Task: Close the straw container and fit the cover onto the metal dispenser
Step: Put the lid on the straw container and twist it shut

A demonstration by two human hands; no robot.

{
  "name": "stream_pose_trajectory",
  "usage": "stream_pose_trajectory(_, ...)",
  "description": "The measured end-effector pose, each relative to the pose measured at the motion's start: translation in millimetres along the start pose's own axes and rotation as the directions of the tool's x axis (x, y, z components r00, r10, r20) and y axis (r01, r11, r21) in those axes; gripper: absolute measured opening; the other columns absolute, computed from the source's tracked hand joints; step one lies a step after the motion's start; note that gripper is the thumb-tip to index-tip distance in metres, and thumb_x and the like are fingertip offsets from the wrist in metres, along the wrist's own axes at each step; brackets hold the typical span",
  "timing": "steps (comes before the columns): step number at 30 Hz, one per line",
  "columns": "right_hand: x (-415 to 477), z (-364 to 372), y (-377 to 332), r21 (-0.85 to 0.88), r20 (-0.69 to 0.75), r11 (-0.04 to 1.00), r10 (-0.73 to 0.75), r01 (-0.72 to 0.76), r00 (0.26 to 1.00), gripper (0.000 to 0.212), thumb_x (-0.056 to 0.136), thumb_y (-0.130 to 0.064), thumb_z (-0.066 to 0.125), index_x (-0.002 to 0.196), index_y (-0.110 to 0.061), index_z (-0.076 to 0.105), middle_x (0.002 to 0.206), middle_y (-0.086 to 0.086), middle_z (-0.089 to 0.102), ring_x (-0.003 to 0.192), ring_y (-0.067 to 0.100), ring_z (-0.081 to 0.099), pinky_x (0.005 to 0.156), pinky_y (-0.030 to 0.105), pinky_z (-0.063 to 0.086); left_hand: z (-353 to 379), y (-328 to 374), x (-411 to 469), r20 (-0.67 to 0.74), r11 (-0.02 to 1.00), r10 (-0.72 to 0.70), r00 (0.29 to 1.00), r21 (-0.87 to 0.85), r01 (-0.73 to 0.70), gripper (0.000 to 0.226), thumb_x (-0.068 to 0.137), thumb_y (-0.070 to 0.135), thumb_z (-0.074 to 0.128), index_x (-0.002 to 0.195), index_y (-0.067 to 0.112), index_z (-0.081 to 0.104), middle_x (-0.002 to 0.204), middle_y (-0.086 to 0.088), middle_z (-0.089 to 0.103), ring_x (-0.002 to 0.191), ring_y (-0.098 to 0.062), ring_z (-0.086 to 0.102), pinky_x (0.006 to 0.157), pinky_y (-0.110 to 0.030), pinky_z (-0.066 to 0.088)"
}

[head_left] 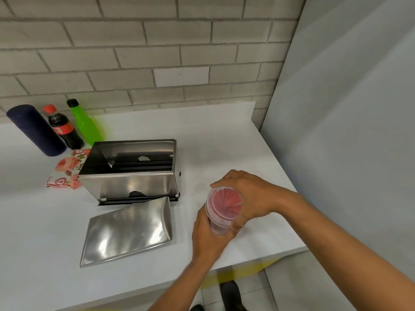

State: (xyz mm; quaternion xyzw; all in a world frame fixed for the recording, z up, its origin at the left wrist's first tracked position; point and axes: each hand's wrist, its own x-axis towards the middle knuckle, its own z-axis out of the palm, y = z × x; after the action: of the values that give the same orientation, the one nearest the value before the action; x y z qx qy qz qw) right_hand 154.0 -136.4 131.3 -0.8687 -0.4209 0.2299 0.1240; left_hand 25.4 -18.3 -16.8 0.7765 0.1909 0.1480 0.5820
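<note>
A clear plastic straw container full of red straws stands near the right front of the white counter. My left hand grips its lower body from the left. My right hand is wrapped over its clear lid at the rim. The metal dispenser stands open-topped in the middle of the counter. Its shiny metal cover lies flat on the counter just in front of it, apart from both hands.
At the back left stand a dark blue cylinder, a cola bottle and a green bottle. A floral cloth lies left of the dispenser. A brick wall runs behind; a grey wall closes the right side. The counter edge is near my arms.
</note>
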Motion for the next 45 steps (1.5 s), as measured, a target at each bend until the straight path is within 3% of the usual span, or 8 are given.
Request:
stream_pose_trajectory(18,7,-5,-8,-0.088,0.075,0.996,-0.012,0.019,0.997,0.120,0.051,-0.051,0.097,0.154,-0.045,0.036,0.142,-0.013,0.039,0.133,0.014,0.039,0.107,0.035,0.047,-2,-2,2,-0.016,0.998,0.055,0.998,0.006,-0.055,0.086,0.047,0.079,0.088,0.121,0.062,0.046,0.117,0.025,0.064,0.109,0.007,0.062,0.080,-0.011,0.053)
stream_pose_trajectory(21,9,-7,-9,-0.102,0.088,0.995,-0.014,0.023,0.996,0.122,0.048,-0.052,0.098,0.153,-0.046,0.036,0.142,-0.014,0.039,0.133,0.013,0.039,0.107,0.035,0.047,-2,-3,2,-0.022,0.997,0.074,0.997,-0.001,-0.074,0.086,0.048,0.074,0.091,0.121,0.069,0.044,0.117,0.028,0.064,0.109,0.006,0.062,0.080,-0.010,0.054)
stream_pose_trajectory(27,9,-7,-9,-0.102,0.100,0.995,0.000,0.010,0.995,0.121,0.050,-0.050,0.097,0.154,-0.047,0.035,0.143,-0.014,0.039,0.134,0.013,0.038,0.107,0.034,0.047,-1,-11,3,-0.001,0.999,0.036,0.999,-0.007,-0.036,0.099,0.050,0.074,0.092,0.135,0.043,0.052,0.125,0.020,0.065,0.113,-0.004,0.064,0.090,-0.031,0.060)
stream_pose_trajectory(39,4,-7,-14,-0.122,0.101,0.992,0.054,-0.041,0.993,0.124,0.053,-0.055,0.095,0.157,-0.045,0.029,0.146,-0.012,0.039,0.138,0.016,0.039,0.108,0.037,0.047,-3,-7,2,-0.004,0.999,0.042,0.999,-0.007,-0.042,0.092,0.049,0.077,0.090,0.128,0.057,0.047,0.120,0.025,0.064,0.109,0.003,0.063,0.083,-0.021,0.059)
stream_pose_trajectory(45,3,-22,-24,-0.314,0.219,0.946,-0.011,0.082,0.976,0.135,0.056,-0.033,0.101,0.160,-0.052,0.016,0.173,-0.008,0.012,0.156,0.020,0.016,0.118,0.038,0.033,-1,-14,3,0.015,0.999,0.036,0.999,-0.018,-0.035,0.094,0.053,0.060,0.097,0.134,0.046,0.050,0.124,0.023,0.064,0.114,-0.001,0.063,0.088,-0.022,0.058)
